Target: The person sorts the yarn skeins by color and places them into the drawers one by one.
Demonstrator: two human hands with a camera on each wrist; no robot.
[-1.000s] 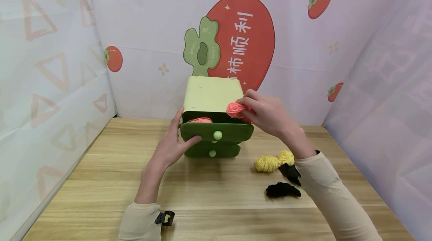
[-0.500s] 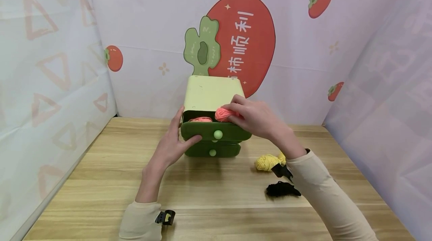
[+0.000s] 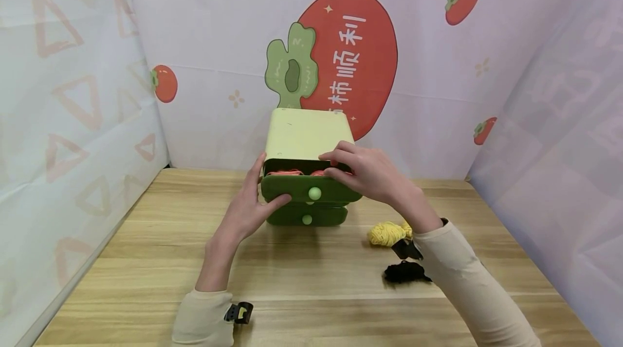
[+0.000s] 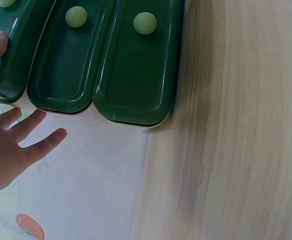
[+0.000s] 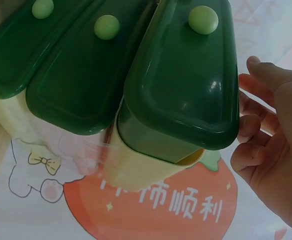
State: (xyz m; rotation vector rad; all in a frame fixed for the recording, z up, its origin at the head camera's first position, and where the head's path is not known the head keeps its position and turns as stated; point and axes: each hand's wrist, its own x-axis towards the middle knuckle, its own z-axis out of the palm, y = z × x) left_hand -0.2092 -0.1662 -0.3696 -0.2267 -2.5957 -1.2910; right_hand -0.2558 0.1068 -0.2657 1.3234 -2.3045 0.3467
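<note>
A small cabinet with a cream top (image 3: pixel 311 133) and green drawers stands on the table. Its top drawer (image 3: pixel 284 187) is pulled partly out. Inside lie two pink yarn bundles (image 3: pixel 286 172), the right one partly behind my fingers. My left hand (image 3: pixel 243 214) rests against the cabinet's left side, thumb on the top drawer's front; in the left wrist view its other fingers (image 4: pixel 46 145) are spread. My right hand (image 3: pixel 372 174) is over the right part of the drawer opening, thumb and index finger apart. In the right wrist view its fingers (image 5: pixel 251 127) are loosely bent behind the drawer front.
Yellow yarn (image 3: pixel 386 233) lies on the wooden table right of the cabinet, partly hidden by the right wrist's black device (image 3: pixel 408 249). Black yarn (image 3: pixel 405 272) lies nearer. A printed cloth backdrop (image 3: pixel 209 120) rises behind and on both sides.
My right hand has moved left with a pink yarn bundle, lowered it into the top drawer and let it go. The left hand has stayed in place.
</note>
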